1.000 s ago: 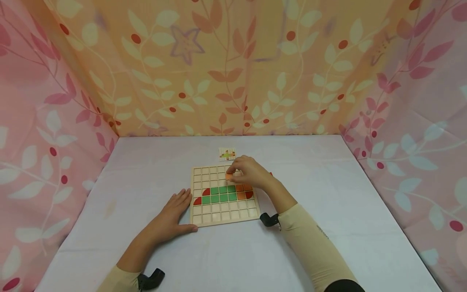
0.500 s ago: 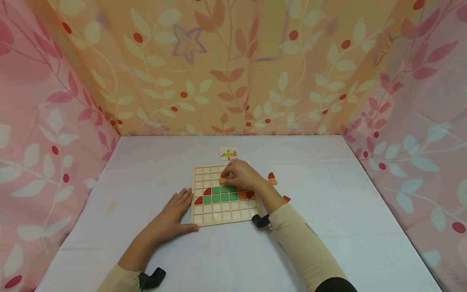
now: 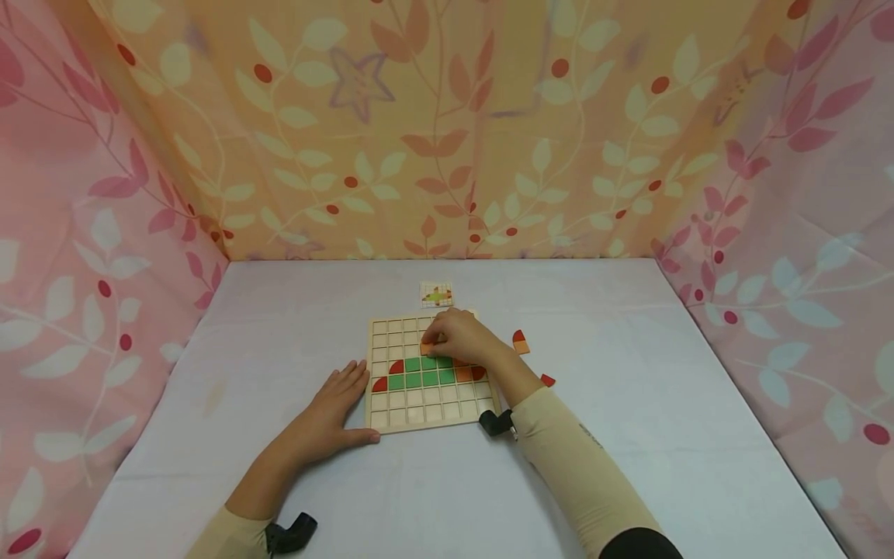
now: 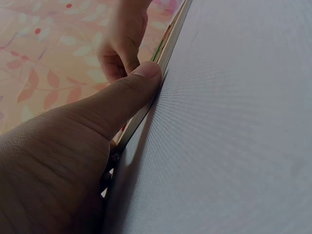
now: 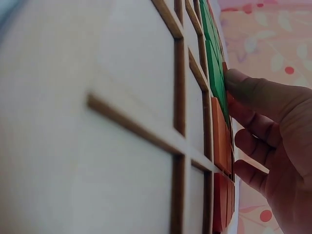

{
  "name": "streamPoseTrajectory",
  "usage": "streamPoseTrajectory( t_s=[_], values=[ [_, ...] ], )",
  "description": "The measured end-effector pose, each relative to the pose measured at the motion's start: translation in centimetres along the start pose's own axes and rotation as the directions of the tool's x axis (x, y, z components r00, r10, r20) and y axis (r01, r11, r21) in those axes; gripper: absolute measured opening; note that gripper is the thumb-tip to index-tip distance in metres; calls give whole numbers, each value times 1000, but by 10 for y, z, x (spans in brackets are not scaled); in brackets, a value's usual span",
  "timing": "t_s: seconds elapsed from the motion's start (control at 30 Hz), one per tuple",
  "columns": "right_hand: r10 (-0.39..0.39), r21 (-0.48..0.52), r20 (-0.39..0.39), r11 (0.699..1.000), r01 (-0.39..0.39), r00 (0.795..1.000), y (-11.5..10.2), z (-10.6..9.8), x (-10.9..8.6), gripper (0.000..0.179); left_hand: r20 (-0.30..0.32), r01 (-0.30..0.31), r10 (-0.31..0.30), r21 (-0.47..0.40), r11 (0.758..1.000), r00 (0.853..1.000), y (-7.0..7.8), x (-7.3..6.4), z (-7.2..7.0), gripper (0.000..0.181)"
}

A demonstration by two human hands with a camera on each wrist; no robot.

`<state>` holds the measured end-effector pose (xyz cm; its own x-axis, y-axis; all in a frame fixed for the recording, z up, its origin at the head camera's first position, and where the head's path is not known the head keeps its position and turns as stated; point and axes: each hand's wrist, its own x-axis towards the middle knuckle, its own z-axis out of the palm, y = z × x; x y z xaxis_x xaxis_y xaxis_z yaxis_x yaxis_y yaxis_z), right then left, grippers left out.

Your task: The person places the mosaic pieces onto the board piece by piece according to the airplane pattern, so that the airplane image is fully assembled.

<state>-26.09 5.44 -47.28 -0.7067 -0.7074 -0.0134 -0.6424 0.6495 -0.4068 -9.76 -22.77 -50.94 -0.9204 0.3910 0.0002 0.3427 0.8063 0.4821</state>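
Note:
A wooden grid board (image 3: 412,415) lies on the table, with green square tiles (image 3: 414,380), orange tiles (image 3: 463,374) and red quarter-round tiles (image 3: 380,384) set in its middle rows. My right hand (image 3: 461,335) pinches an orange tile (image 3: 425,349) between thumb and fingers, over a cell just above the green rows. In the right wrist view, the thumb (image 5: 258,90) hides most of that tile. My left hand (image 3: 328,415) lies flat beside the board, fingertips along its left edge. Its thumb (image 4: 141,73) rests at the near left corner.
A small pattern card (image 3: 436,295) lies behind the board. To the right are a loose red and an orange tile (image 3: 521,341) together, and another red tile (image 3: 548,380) near the right forearm. Patterned cloth (image 3: 433,140) encloses the white table (image 3: 628,404) at the back and sides.
My right hand has moved left and slightly nearer with the orange tile, then nearly stopped. Loose tiles at the right came into sight past the forearm. My left hand stays put.

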Motion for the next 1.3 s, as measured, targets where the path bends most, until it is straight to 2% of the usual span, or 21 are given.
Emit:
streamPoseTrajectory(
  t_s=[0.43,0.7,0.87,1.0,1.3],
  values=[
    [21,24,3,999,-22,1000,0,-1,2,24,5,10,-10,-2,1000,1000,1,0,-1,119],
    [7,27,-3,1000,-7,1000,-1,-6,-2,25,4,15,-15,-12,1000,1000,2,0,0,119],
    [-10,20,-18,1000,10,1000,-3,-20,-9,24,-3,17,-17,-8,1000,1000,2,-1,2,119],
    [-44,12,-38,999,44,998,-4,-40,-19,25,-16,9,-9,0,1000,1000,0,-1,3,119],
    [-67,-47,-59,997,64,996,13,-72,-41,23,0,8,-8,5,1000,1000,-1,0,2,121]
  ],
)
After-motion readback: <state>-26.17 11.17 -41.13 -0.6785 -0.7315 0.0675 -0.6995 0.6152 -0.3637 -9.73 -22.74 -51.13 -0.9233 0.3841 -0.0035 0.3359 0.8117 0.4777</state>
